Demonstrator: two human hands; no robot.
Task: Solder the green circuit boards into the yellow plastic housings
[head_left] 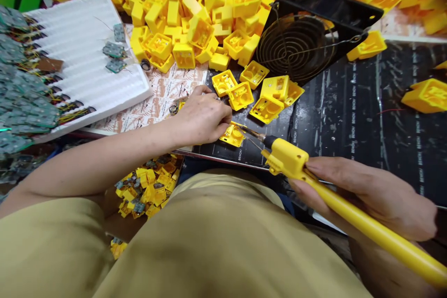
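My right hand (pixel 370 191) is closed round a yellow soldering iron (pixel 289 158). The iron's metal tip points left and meets or nearly meets a small yellow housing (pixel 232 135) on the black mat near the table's front edge. Beside that housing, my left hand (pixel 204 116) has its fingers curled down; what they pinch, if anything, is mostly hidden under the hand. A bit of yellow plastic and a small round metal part (pixel 173 109) show at its left side. Several open yellow housings (pixel 240 96) lie just beyond my left hand.
Behind is a large heap of yellow housings (pixel 174 9). A black fan (pixel 296 42) with a wire guard stands at the back. On the left, a white foam tray (pixel 80 42) bears green circuit boards (pixel 24 98). More housings and boards (pixel 150 188) lie below the table edge.
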